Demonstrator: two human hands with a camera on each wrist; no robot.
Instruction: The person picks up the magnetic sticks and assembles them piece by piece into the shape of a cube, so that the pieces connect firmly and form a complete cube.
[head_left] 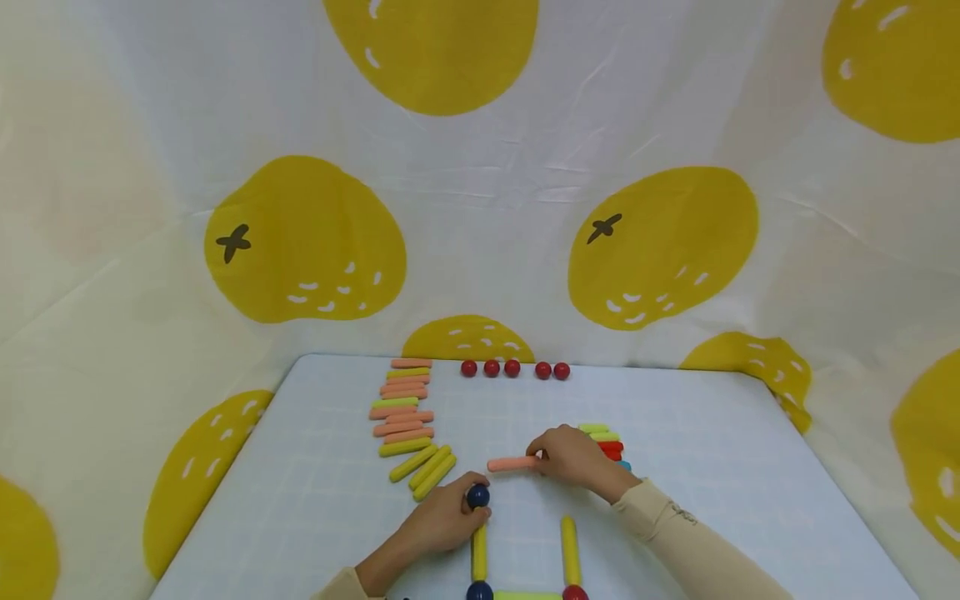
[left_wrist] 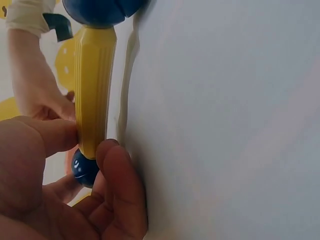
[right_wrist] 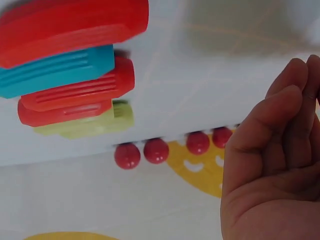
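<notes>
Closest to me, at the near edge of my head view, a near dark blue ball (head_left: 480, 592) and a near red ball (head_left: 575, 592) have a light green stick (head_left: 528, 596) between them. From the blue one a left yellow stick (head_left: 479, 557) runs away to a far dark blue ball (head_left: 477, 496), and a right yellow stick (head_left: 571, 552) points away from the red one. I see the left hand (head_left: 444, 517) gripping the far dark blue ball and the stick's end there. Farther off, the right hand (head_left: 570, 455) pinches the right end of a salmon stick (head_left: 510, 463), crosswise beyond that ball and apart from it; I cannot tell whether it touches the white table (head_left: 697, 442). To the left, a column of sticks (head_left: 405, 447) reaches toward the far edge; to the right, coloured sticks (head_left: 604, 437) lie partly hidden behind the right hand. Five red balls (head_left: 512, 368) line the far edge, before a fruit-printed cloth (head_left: 480, 242)
</notes>
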